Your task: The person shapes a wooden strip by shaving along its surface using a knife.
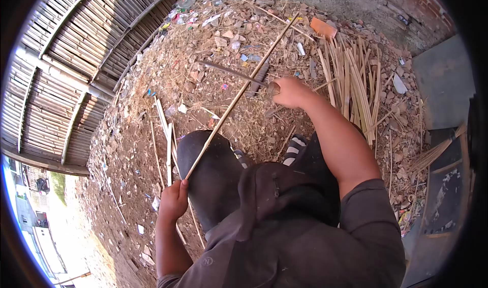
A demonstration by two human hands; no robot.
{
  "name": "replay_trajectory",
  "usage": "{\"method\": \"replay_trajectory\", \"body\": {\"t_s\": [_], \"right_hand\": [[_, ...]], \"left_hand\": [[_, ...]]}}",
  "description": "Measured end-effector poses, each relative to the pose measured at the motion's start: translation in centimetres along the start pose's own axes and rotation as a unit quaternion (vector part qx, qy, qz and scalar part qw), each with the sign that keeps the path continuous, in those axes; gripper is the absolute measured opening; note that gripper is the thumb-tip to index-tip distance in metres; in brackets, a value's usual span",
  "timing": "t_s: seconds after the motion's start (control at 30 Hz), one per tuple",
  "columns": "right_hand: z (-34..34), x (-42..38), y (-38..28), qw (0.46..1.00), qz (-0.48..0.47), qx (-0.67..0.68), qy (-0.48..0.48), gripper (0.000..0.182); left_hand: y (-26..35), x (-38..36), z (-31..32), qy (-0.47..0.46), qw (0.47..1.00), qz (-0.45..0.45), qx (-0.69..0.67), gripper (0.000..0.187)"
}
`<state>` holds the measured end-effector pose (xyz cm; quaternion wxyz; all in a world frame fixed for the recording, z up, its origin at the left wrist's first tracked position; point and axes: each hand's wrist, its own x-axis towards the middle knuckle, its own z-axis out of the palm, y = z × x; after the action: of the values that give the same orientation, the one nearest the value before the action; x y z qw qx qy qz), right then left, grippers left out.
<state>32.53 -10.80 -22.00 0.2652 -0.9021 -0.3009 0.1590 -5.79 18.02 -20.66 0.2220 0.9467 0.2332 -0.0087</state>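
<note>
My left hand (174, 199) grips the lower end of a long, thin bamboo strip (229, 110), beside my left knee. The strip slants up and away to the right, crossing in front of me over the rubble. In my right hand (292, 92) is the handle of a long knife (226, 70), its dark blade pointing left. The blade crosses the strip in this view, a short way from the handle. Below that crossing, a dark ridged piece (260, 78) lies on the ground, partly covered by the strip and blade.
Split bamboo strips (356, 84) lie heaped at the right, with several more strips (169, 145) by my left knee. Rubble and litter (223, 38) cover the ground. A bamboo fence (76, 49) stands left, a wall (356, 8) behind, and grey panels (439, 79) at right.
</note>
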Motion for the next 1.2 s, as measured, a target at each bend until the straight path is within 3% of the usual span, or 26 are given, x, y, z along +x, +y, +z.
{"method": "replay_trajectory", "body": {"t_s": [0.17, 0.27, 0.3, 0.4, 0.43, 0.53, 0.57, 0.67, 0.7, 0.8, 1.0, 1.03, 1.13, 1.2], "right_hand": [[0.9, -3.4, -5.1, 0.973, -0.149, -0.155, -0.079, 0.031], [1.1, 0.4, 0.3, 0.985, -0.073, 0.052, -0.149, 0.032], [1.0, 1.1, -0.4, 0.984, -0.075, -0.034, -0.158, 0.039], [1.9, -0.1, -1.8, 0.994, -0.058, -0.053, -0.081, 0.041], [2.6, -0.6, -1.7, 0.994, -0.104, -0.025, -0.024, 0.027], [1.1, -3.7, -5.6, 0.98, -0.156, -0.126, 0.018, 0.024], [1.4, -3.6, -5.8, 0.971, -0.172, -0.167, 0.009, 0.021], [1.5, -0.7, -0.9, 0.994, -0.102, 0.036, 0.026, 0.021], [0.9, 0.5, 0.3, 0.998, -0.058, 0.002, -0.001, 0.02], [0.4, -0.8, -0.7, 0.994, -0.065, -0.078, 0.035, 0.02], [1.3, -3.0, -4.4, 0.982, -0.143, -0.124, 0.002, 0.018], [0.8, -1.8, -2.5, 0.995, -0.082, -0.009, -0.057, 0.028], [-0.1, -0.1, -0.9, 0.995, -0.029, -0.065, -0.071, 0.028], [0.3, -0.9, -1.3, 0.996, -0.059, -0.067, -0.022, 0.025]], "left_hand": [[0.5, 0.3, 0.1, 0.001, 0.999, 0.018, 0.042, 0.049], [-0.1, -0.2, 1.1, 0.016, 0.998, 0.014, 0.055, 0.047], [0.3, 0.1, 0.6, 0.017, 0.998, 0.01, 0.059, 0.046], [0.2, -0.1, 0.3, 0.02, 0.999, 0.005, 0.047, 0.047], [0.0, -0.3, 0.5, 0.02, 0.999, 0.005, 0.038, 0.047], [0.1, -0.6, 1.1, 0.022, 0.999, 0.015, 0.039, 0.046], [0.2, -0.6, 1.3, 0.033, 0.998, 0.024, 0.045, 0.045], [-0.5, -1.3, 1.9, 0.039, 0.996, 0.007, 0.08, 0.045], [-0.4, -0.4, 1.8, 0.045, 0.994, 0.005, 0.094, 0.045], [1.1, -0.5, -0.1, 0.028, 0.996, 0.001, 0.086, 0.045], [0.1, -0.3, 1.4, 0.045, 0.994, 0.015, 0.094, 0.046], [-0.2, -0.9, 1.7, 0.052, 0.994, 0.016, 0.093, 0.045], [0.4, -0.5, 0.9, 0.049, 0.992, 0.009, 0.112, 0.045], [0.3, -0.6, 0.6, 0.04, 0.994, 0.007, 0.097, 0.045]]}}
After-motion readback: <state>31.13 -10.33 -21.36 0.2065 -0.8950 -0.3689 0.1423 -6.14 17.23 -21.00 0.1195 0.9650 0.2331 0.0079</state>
